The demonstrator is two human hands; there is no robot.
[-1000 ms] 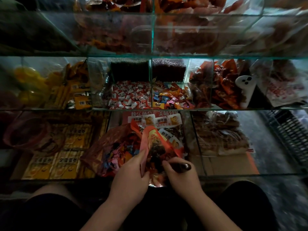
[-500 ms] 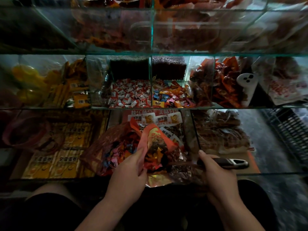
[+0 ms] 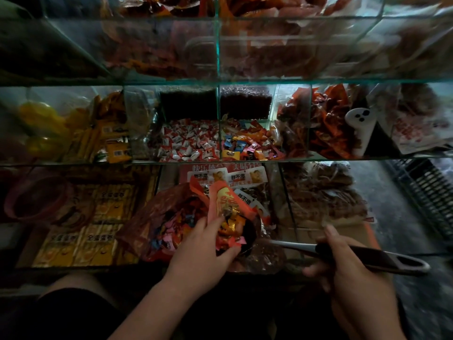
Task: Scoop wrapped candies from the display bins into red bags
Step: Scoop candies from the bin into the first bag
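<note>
Where the glass display case [image 3: 98, 82] steps down in shelves of compartments, flat yellow printed packets [image 3: 81, 229] fill the lowest left one. To their right a dark red translucent plastic bag [image 3: 147, 217] lies slumped on the lowest shelf, showing pink, blue and orange wrapped candies [image 3: 171, 231] inside. On the shelf above it, a bin holds small red-and-white wrapped candies [image 3: 188, 143]; the next bin to the right holds mixed orange, blue and pink wrapped candies [image 3: 247, 146].

Below these bins the left hand [image 3: 203, 251] pinches the mouth of a brighter orange-red printed bag [image 3: 225, 202] between thumb and curled fingers, holding it up against the dark red bag. The dark bowl of a long scoop with a grey and black handle [image 3: 294, 245] sits at that mouth, just beside the thumb, heaped with gold and orange sweets [image 3: 230, 227]. The handle runs out to the right, nearly level. The right hand [image 3: 348, 266] grips it around the middle, fingers curled over the top, the looped end sticking out past the hand. Higher up on the right, a white plastic scoop with three dark holes [image 3: 360, 123] stands among red snack packets [image 3: 331, 128].
</note>
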